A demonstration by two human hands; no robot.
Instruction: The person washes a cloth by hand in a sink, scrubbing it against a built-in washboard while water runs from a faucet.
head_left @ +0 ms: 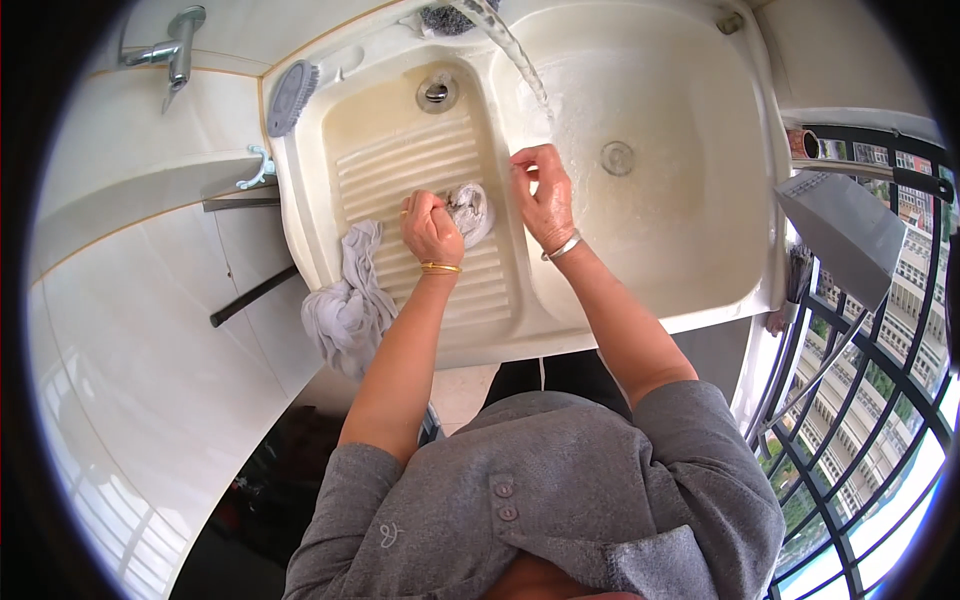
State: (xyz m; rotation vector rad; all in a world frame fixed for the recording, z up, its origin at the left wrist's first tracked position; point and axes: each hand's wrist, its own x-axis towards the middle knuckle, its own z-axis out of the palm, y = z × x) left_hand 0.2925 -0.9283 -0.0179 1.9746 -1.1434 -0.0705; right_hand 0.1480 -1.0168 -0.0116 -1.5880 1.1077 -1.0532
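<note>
My left hand [432, 230] is closed on a bunched, wet whitish cloth [470, 213] over the ribbed washboard side [408, 160] of the sink; its fingers curl around one end, and the rest bulges out to the right. A second, pale grey-white cloth [350, 310] drapes over the sink's front left edge, beside my left forearm. Over the divider between the two basins, just below the falling water [520, 68], is my right hand [545, 198]. Its fingers are loosely curled, with a gap showing between them and the thumb, and nothing is visible in it.
Shallow water lies in the right basin [670, 230] around its drain [617, 158]. A grey scrubbing brush [292, 97] rests on the left rim, and a dark scouring pad [447, 20] at the back. A wall tap [180, 50] is at upper left; a grey dustpan [845, 230] hangs by the window bars.
</note>
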